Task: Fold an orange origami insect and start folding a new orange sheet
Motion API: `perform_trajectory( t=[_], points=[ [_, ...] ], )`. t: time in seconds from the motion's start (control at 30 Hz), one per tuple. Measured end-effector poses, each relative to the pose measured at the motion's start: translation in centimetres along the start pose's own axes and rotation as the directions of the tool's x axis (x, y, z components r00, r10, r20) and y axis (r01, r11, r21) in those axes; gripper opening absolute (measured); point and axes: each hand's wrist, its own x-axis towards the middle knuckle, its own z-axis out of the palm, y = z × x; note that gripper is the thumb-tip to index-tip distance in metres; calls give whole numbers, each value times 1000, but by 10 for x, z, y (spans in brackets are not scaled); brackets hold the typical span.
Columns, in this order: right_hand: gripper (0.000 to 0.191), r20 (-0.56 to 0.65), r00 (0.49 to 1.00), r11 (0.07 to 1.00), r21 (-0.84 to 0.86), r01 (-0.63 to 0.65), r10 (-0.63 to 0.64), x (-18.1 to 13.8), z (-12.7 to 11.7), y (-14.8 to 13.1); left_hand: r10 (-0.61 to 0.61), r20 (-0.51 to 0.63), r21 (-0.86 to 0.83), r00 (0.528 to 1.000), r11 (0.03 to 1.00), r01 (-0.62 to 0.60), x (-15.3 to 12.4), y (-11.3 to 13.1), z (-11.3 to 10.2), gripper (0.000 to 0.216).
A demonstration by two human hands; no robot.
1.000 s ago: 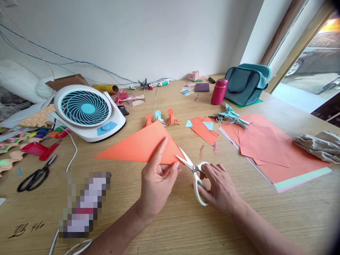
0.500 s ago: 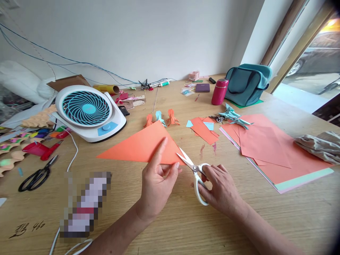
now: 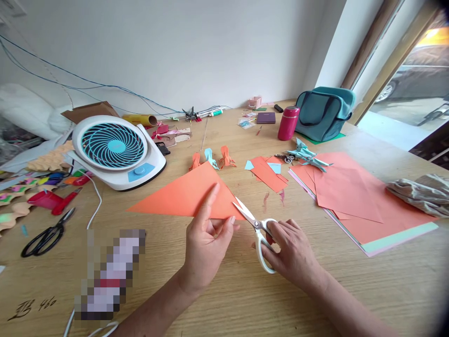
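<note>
My left hand (image 3: 206,248) pinches the lower edge of a folded orange paper triangle (image 3: 185,192), thumb in front and index finger stretched flat over its face. The triangle's long point reaches out to the left. In my right hand (image 3: 291,248) are white-handled scissors (image 3: 258,229), with fingers through the loops. Their blades are slightly parted and lie at the triangle's right corner, close to my left thumb. Whether the paper there is cut I cannot tell. Behind the triangle stand small folded paper figures, two orange and one light blue (image 3: 210,158).
Orange paper strips (image 3: 266,174) lie behind the scissors. To the right are stacked coloured sheets (image 3: 351,196), blue paper planes (image 3: 307,155) and a crumpled cloth (image 3: 421,192). A pink bottle (image 3: 288,123) and teal bag (image 3: 324,114) stand behind. Left are a fan (image 3: 117,150) and black scissors (image 3: 49,234).
The view has shifted slightly. Both hands, the triangle and the scissors keep nearly the same places, with the blades still at the right corner.
</note>
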Motion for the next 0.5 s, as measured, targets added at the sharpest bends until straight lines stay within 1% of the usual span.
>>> perform_trajectory(
  t=[0.23,0.5],
  points=[
    [26,-27,1000,1000,-8,1,-1,-1,1,1,-23,4,-1,1000,1000,23,0,1,0,74],
    [25,-28,1000,1000,-20,5,-5,-1,1,1,-1,-1,-12,1000,1000,1,0,0,0,73]
  ],
)
